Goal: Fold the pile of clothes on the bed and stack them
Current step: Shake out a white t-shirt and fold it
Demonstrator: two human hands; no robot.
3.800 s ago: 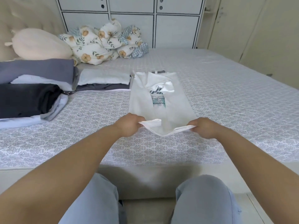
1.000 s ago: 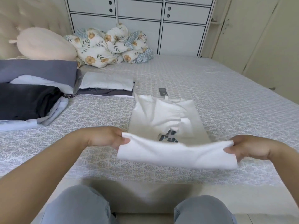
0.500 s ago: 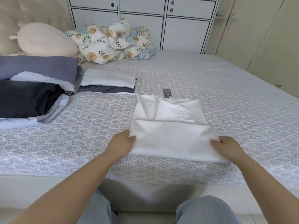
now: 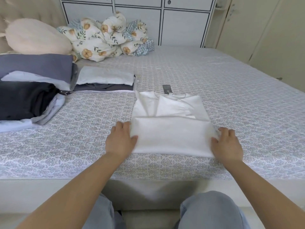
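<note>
A white T-shirt [image 4: 171,134] lies on the patterned bed sheet [image 4: 82,129] near the front edge. Its lower half is folded up over the upper half, and the collar end points away from me. My left hand [image 4: 121,141] rests at the shirt's left side, thumb on the cloth and fingers straight along the edge. At the right side my right hand [image 4: 227,144] lies the same way, its fingers spread on the sheet. A low stack of folded clothes [image 4: 105,78], pale blue on dark grey, sits behind and to the left.
A heap of clothes [image 4: 29,96] in dark, pale blue and grey-purple fills the left side. A black tag [image 4: 167,89] lies just beyond the shirt's collar. A floral quilt [image 4: 105,37] and a cream pillow [image 4: 36,37] sit at the head of the bed, with white cupboards behind.
Both hands lifted the shirt's lower hem, carried it forward and laid it over the upper half. They now rest flat at the fold's two sides.
</note>
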